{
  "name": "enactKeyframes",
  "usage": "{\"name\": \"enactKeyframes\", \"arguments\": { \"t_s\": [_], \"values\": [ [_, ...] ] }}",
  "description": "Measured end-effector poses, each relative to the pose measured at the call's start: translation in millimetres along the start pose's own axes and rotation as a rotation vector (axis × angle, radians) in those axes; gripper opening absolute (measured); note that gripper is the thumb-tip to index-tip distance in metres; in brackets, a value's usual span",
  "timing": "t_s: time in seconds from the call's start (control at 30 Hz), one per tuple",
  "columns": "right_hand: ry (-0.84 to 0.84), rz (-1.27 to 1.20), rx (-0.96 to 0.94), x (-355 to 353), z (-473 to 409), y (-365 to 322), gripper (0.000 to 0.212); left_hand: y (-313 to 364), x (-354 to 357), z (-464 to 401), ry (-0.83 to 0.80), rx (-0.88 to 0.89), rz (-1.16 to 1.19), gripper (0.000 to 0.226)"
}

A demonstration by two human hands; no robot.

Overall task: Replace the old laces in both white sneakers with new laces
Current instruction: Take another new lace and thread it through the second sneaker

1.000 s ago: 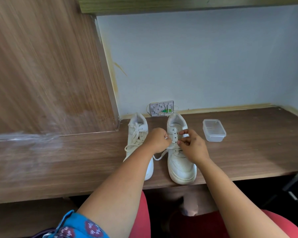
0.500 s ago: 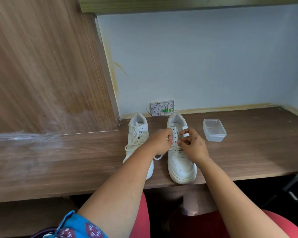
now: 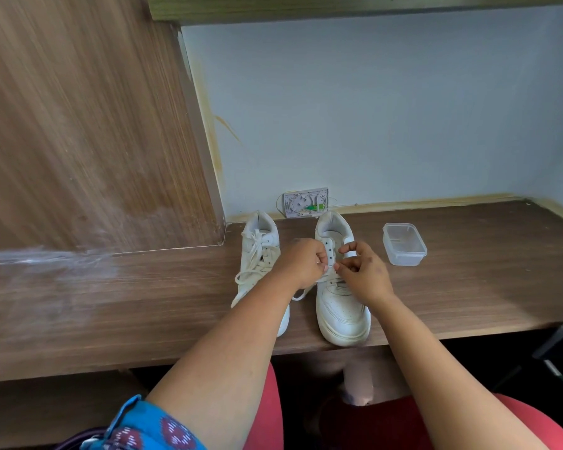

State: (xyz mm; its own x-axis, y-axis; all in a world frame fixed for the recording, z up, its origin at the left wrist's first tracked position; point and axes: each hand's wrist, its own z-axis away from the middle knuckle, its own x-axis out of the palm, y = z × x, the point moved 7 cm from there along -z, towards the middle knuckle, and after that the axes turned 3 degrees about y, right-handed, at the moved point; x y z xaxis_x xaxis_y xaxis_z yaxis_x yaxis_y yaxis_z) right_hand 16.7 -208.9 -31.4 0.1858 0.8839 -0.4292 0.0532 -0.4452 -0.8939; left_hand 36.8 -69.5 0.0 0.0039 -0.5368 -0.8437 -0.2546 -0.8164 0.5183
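- Wood-grain bench (image 3: 468, 287) runs along a pale blue wall, with a tall wooden side panel (image 3: 78, 125) rising at its far left end.
- Two white sneakers stand side by side on the bench, toes pointing toward the person and heels toward the wall.
- Taking the right sneaker (image 3: 340, 306) as the landmark: the left sneaker (image 3: 257, 251) sits just beside it on the left, fully laced, with loose lace loops (image 3: 255, 254) draped over its tongue.
- A small white wall plate (image 3: 305, 203) with green parts is fixed to the wall just behind the right sneaker's heel.
- A clear plastic container (image 3: 403, 243), nothing visible inside, rests on the bench to the right of the right sneaker, near its heel and apart from it.
- The right sneaker's upper eyelets show bare; its lace (image 3: 301, 295) still crosses the lower eyelets, and one end trails down into the gap between the two shoes.
- The left hand (image 3: 301, 263) hovers over the right sneaker's left eyelet row, its grip pinched on the lace.
- The right hand (image 3: 363, 271) is above the same sneaker's tongue, thumb and forefinger pinched on the lace, fingertips nearly meeting those of the left hand.
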Motion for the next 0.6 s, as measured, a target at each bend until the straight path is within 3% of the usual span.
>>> {"name": "enactKeyframes", "arguments": {
  "t_s": [0.27,0.4,0.6],
  "values": [
    [-0.013,0.001,-0.046,0.7,-0.5,2.5,0.022,2.7,1.6,1.0,0.074,0.011,-0.001,0.012],
    [0.009,0.186,-0.239,5.9,4.6,-9.6,0.032,-0.9,4.9,-0.8,0.043,0.031,-0.004,0.017],
    [0.042,0.209,-0.286,-1.8,1.7,-8.3,0.037,-11.5,11.6,-0.8,-0.033,-0.007,0.152,0.009]
  ]
}}
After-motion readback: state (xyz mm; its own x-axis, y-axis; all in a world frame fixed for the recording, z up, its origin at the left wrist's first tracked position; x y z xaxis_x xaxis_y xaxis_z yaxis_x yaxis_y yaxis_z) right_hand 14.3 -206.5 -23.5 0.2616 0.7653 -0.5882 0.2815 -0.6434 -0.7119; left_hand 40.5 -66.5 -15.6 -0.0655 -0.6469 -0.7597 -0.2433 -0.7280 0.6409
